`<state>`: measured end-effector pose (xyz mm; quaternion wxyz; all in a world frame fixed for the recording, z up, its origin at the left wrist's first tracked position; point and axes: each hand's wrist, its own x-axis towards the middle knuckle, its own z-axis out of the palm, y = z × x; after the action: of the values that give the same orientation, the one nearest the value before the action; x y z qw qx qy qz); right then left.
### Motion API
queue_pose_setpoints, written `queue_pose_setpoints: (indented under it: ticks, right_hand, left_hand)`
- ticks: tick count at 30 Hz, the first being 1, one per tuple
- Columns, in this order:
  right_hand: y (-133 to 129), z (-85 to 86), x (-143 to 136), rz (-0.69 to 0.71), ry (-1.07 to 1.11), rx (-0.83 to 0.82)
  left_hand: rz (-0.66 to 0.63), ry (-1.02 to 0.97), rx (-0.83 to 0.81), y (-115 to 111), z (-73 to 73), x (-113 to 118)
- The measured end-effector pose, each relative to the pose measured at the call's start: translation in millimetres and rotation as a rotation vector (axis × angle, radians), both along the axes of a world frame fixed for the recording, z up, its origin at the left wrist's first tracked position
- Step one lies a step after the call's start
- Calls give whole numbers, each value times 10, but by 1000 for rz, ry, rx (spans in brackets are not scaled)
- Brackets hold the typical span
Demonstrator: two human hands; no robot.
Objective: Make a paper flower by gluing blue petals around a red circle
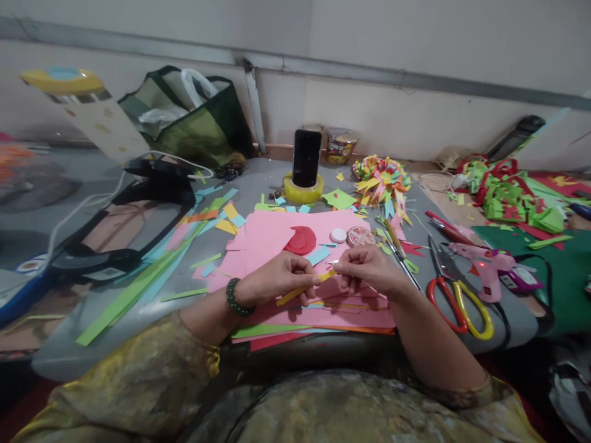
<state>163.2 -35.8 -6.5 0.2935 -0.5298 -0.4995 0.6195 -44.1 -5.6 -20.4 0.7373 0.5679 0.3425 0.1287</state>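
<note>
A narrow yellow paper strip (292,297) stretches between my two hands over a stack of pink paper (268,227). My left hand (290,277), with a dark beaded bracelet on the wrist, pinches the strip near its middle. The strip's far end is in the fingertips of my right hand (367,269). A small pale bit by those fingertips is too small to name. Just beyond my hands lie a red paper circle (302,241), a light blue paper piece (319,255), a white round cap (338,235) and a patterned round tin (361,237).
Scissors (457,307) with red and yellow handles and a pink glue gun (484,264) lie to the right. A phone (307,158) stands in a yellow tape roll (302,189) at the back. Green paper strips (124,301) and a black headband (111,261) are on the left.
</note>
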Motion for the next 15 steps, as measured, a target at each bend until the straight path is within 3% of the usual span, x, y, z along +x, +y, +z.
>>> queue_pose_setpoints:
  ticks: [15]
  right_hand:
    - [13,-53,107,-78,-19,87]
  left_hand:
    - [-23,95,92,55,14,-16]
